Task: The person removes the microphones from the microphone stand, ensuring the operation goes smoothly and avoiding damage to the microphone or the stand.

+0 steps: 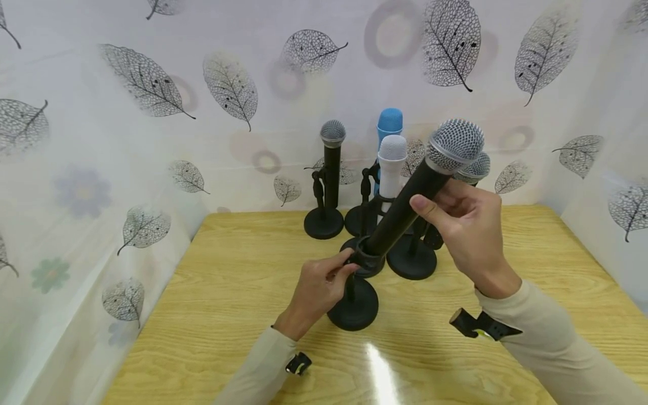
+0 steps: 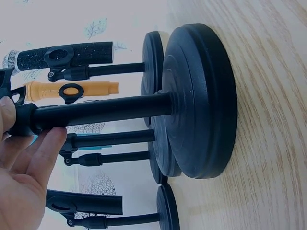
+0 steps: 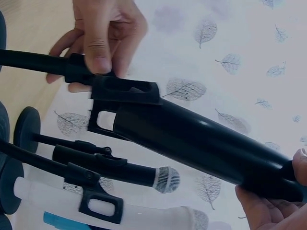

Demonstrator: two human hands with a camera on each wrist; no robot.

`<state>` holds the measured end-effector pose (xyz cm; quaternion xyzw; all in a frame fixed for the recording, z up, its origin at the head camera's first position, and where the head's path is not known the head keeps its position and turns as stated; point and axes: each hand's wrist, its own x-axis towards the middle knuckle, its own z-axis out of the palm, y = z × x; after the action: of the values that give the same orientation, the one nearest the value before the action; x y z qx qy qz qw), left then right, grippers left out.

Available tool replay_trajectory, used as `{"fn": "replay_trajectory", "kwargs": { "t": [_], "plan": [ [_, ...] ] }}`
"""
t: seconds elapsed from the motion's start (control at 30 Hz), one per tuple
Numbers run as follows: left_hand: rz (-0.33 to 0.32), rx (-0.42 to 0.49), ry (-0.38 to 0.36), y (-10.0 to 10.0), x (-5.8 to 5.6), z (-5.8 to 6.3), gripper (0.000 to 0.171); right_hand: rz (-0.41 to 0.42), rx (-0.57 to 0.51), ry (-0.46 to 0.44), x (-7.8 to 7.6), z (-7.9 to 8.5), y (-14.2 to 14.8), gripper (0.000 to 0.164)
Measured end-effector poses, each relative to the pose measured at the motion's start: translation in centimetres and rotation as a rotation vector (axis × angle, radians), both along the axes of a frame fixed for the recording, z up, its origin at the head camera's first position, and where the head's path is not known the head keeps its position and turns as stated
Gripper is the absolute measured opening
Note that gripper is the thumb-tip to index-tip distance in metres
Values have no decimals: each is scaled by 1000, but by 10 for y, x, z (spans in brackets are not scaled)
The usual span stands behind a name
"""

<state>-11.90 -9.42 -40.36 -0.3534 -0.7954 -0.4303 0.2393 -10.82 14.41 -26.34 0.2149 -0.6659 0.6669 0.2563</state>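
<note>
My right hand (image 1: pixel 473 233) grips a black microphone (image 1: pixel 402 216) with a silver mesh head by the upper part of its body. The microphone slants, head up and to the right. Its lower end sits at the ring of the clip (image 3: pixel 125 91) in the right wrist view; how deep it reaches in cannot be told. The clip tops a black desk microphone stand (image 1: pixel 354 308), whose round base rests on the table. With thumb and fingers, my left hand (image 1: pixel 316 289) pinches this stand just below the clip, as the left wrist view also shows.
Behind stand several microphones on similar stands: a black one (image 1: pixel 332 169) at left, a blue one (image 1: pixel 390 121), a white one (image 1: pixel 392 169), an orange one (image 2: pixel 53 91) and a sparkly black one (image 2: pixel 86 53). A leaf-patterned curtain (image 1: pixel 273 112) borders the wooden table (image 1: pixel 228 320).
</note>
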Motion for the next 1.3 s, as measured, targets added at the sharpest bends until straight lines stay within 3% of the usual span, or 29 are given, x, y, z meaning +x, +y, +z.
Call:
{"fn": "replay_trajectory", "kwargs": {
  "t": [0.47, 0.73, 1.07, 1.3],
  "plan": [
    [-2, -1, -7, 4, 0, 0, 21, 65, -47, 82, 2, 11, 1, 22],
    [15, 4, -17, 2, 1, 2, 26, 214, -280, 169, 4, 31, 9, 31],
    [29, 4, -20, 2, 2, 1, 28, 218, -313, 178, 7, 36, 27, 32],
    [36, -6, -35, 1, 4, 3, 28, 115, -263, 165, 7, 32, 41, 33]
  ]
}}
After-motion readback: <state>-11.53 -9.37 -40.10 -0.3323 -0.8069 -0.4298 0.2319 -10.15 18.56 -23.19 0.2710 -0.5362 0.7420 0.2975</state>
